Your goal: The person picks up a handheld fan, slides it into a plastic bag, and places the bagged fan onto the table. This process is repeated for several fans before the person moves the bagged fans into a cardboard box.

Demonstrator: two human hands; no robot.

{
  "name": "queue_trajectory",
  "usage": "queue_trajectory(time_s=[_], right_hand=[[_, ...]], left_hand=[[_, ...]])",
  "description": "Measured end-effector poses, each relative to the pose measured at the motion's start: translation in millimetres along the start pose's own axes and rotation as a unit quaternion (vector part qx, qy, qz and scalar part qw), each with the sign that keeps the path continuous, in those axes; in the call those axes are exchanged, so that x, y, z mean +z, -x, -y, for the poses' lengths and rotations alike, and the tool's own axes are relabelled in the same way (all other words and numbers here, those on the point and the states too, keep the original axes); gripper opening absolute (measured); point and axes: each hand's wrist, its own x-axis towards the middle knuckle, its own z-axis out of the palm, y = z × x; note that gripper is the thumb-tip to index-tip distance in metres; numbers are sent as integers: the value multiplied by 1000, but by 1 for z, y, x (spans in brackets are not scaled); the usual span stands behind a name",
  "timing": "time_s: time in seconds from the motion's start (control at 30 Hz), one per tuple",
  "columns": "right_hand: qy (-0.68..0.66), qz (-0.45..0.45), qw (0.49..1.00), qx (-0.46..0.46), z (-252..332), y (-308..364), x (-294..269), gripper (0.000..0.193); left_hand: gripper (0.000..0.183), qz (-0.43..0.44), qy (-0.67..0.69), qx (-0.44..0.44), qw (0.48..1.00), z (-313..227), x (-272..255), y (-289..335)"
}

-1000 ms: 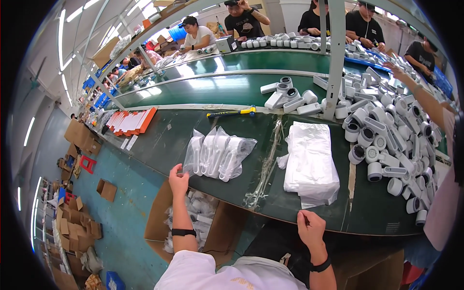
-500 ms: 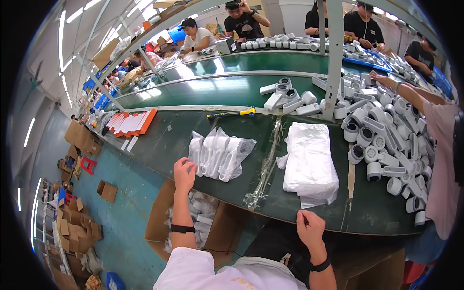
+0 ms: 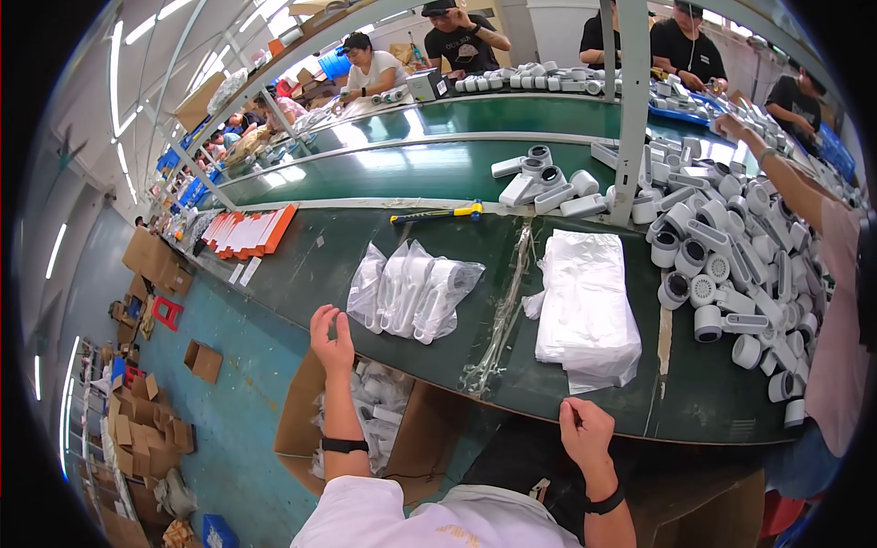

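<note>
Several white devices with a round head and a flat handle lie in clear plastic bags [image 3: 411, 292] on the dark green table. My left hand [image 3: 331, 340] is just off the near left corner of this row, at the table's edge. It holds nothing, and its fingers are apart and slightly bent. A thick stack of clear-white plastic bags [image 3: 587, 301] lies to the right. Below the stack, my right hand [image 3: 586, 429] is at the table's front edge, its fingers curled closed with nothing visible in them.
A large heap of unbagged devices [image 3: 722, 247] covers the table's right, beside another person's arm [image 3: 790, 178]. A yellow-and-black hammer [image 3: 438, 214] lies behind the bagged row. Orange-and-white card pieces [image 3: 247, 230] sit far left. Under the edge stands a carton [image 3: 429, 425] holding bagged devices.
My left hand has moved left and slightly down, away from the bagged row. The leftmost bag has shifted slightly left. My right hand has stayed put. The other person's hand at right has moved up.
</note>
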Motion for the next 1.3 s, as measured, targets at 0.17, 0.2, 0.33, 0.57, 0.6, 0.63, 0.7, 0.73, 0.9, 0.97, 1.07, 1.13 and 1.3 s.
queue_trajectory(time_s=[0.17, 0.2, 0.33, 0.57, 0.6, 0.63, 0.7, 0.73, 0.9, 0.97, 1.07, 1.13, 1.3], right_hand=[[10, 0, 1000, -6, 0, -1, -1, 2], [5, 3, 1000, -9, 2, 0, 1, 2], [4, 1, 1000, 1, -1, 1, 0, 2], [8, 10, 1000, 3, 0, 1, 1, 3], [7, 10, 1000, 3, 0, 1, 2, 3], [9, 8, 1000, -2, -1, 1, 2, 3], [14, 4, 1000, -5, -1, 1, 0, 3], [12, 4, 1000, -1, 1, 1, -2, 3], [-45, 3, 999, 10, -4, 1, -4, 7], [-179, -15, 973, 145, 10, -4, -15, 6], [-20, -66, 992, 101, 10, -27, -56, 10], [49, -120, 985, 114, -1, -52, -84, 12], [260, -166, 944, 114, -44, -94, -141, 27]], left_hand=[[34, 43, 72, -202, 976, -3, 16, 14], [32, 82, 90, -233, 965, 22, 11, 20], [20, 125, 43, -262, 956, 21, 18, 22], [18, 74, -69, -158, 982, 14, 6, 36], [18, 73, -70, -158, 982, 15, 3, 39], [19, 79, -70, -170, 980, 11, 2, 40], [21, 86, -68, -180, 978, 3, 1, 41], [20, 92, -86, -178, 976, -1, -1, 39], [18, 13, -63, -131, 989, -27, 0, 25], [16, 26, -2, -114, 993, -65, 1, 19], [14, 72, 66, -63, 993, -111, 4, 20], [16, 155, 139, -38, 977, -131, 14, 28], [23, 316, 252, 46, 914, -211, 57, 32]])
